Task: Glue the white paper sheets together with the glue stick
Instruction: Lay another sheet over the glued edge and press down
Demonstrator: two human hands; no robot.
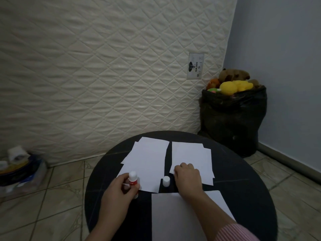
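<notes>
We found the glue stick (133, 180) upright in the left hand (119, 189), fingers wrapped round its red-labelled barrel, its long axis near vertical and its white top pointing up over the near edge of the left stack of paper sheets (147, 162). A small white cap (166, 181) stood by itself on the dark round worktop (251, 197), between the two hands — likely the glue's own cap, though the dim view left us unsure whether the stick's tip was bare.

The right hand (186, 174) lay palm down on the near left corner of the right stack of sheets (192, 159), fingers curled at the edge; whether it pinched a sheet or only pressed on it, we could not tell. A single larger sheet (180, 216) lay nearest us, just below both hands and partly under the right forearm.

We judged that the next move turned on this: the near sheet sat toward us from the stick, so the left hand was the closer one to tip the barrel down onto it — while the right supplied a sheet.

A quilted mattress (104, 66) leaned behind, a black bag of toys (232, 117) beside it.
</notes>
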